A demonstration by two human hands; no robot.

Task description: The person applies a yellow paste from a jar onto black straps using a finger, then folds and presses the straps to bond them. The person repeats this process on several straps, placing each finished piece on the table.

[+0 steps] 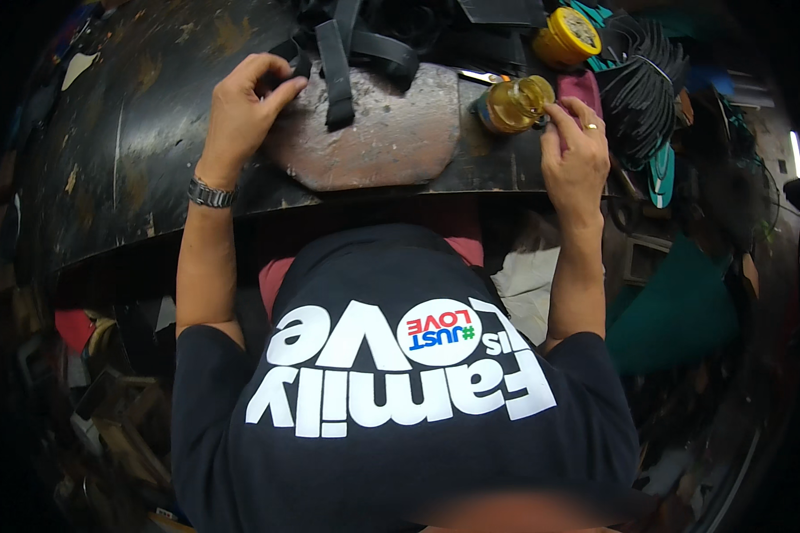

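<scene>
My left hand [244,111] is at the board's left edge, thumb and fingers closed on the end of a black strap [300,60]. More black straps [335,75] lie in a heap just beyond, one with its end hanging over the worn reddish-brown board [373,151]. My right hand [578,151] is at the rim of an open glass jar [509,108] with amber-coloured sides. Its thumb and forefinger are pinched together there; what they hold, if anything, is too small to make out.
Behind the jar lies a tool with an orange handle [484,77]. A yellow tub [567,38] stands farther back. To its right is a tied bundle of thin black strips [640,75] with green pieces [660,173] around it. The dark worktable [133,160] ends in front of my lap.
</scene>
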